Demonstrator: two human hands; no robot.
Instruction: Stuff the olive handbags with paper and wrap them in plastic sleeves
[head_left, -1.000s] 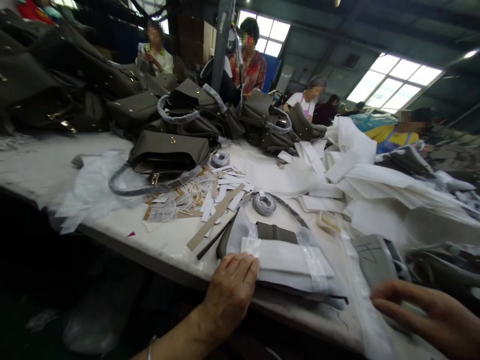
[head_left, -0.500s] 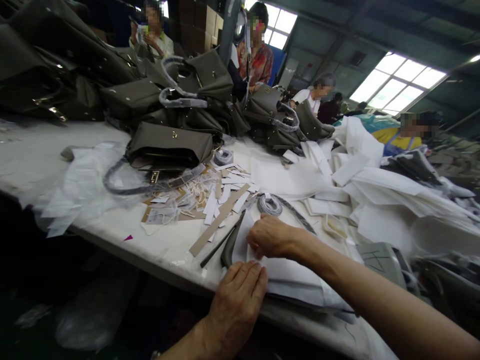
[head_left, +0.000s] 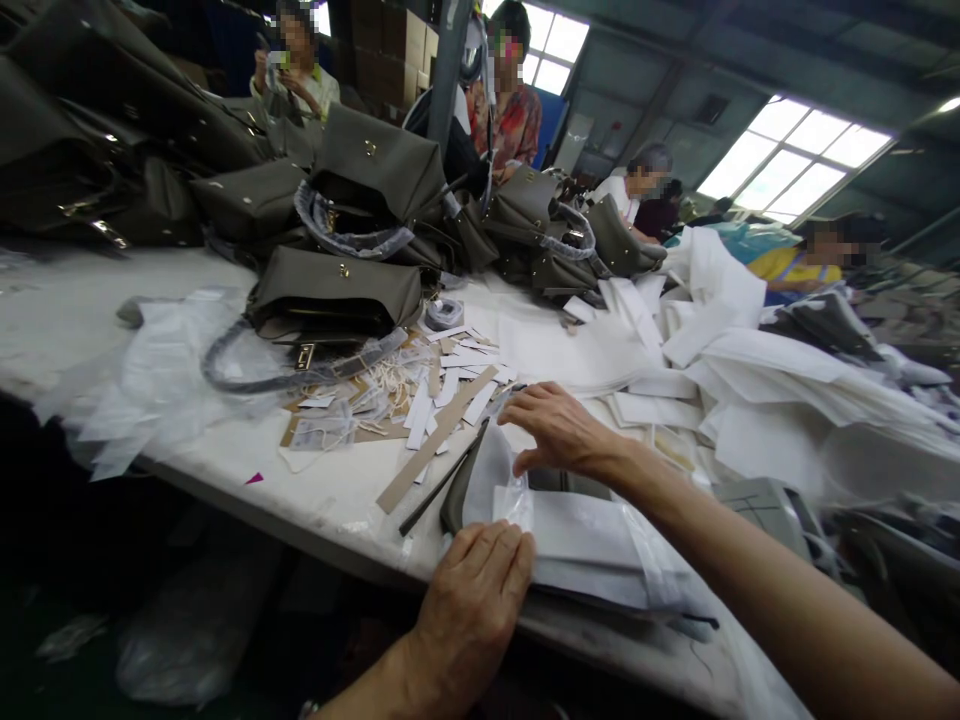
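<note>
Near the table's front edge lies a dark olive handbag (head_left: 452, 500), with white wrapping paper (head_left: 585, 535) over most of it. My left hand (head_left: 480, 590) is closed over the near edge of the bag, its fingers pressed together on the paper; the thumb is hidden. A crinkled piece of clear plastic (head_left: 516, 498) shows just beyond those fingertips. Over the far side of the bag hovers my right hand (head_left: 559, 428), open, thumb and fingers apart with nothing between them. A thin dark strip (head_left: 435, 495) extends to the left of the bag.
Another olive handbag (head_left: 337, 295) sits beyond, near scattered card strips (head_left: 442, 395) and a coiled strap (head_left: 444, 314). Clear plastic sheets (head_left: 169, 350) lie left, white paper sheets (head_left: 795, 390) right. More bags (head_left: 135, 90) are piled behind; several people work in the background.
My right hand has opened from a closed grip on the paper and lifted away, covering the coil behind it. My left hand stays put. One bag in the pile behind now stands higher and farther left.
</note>
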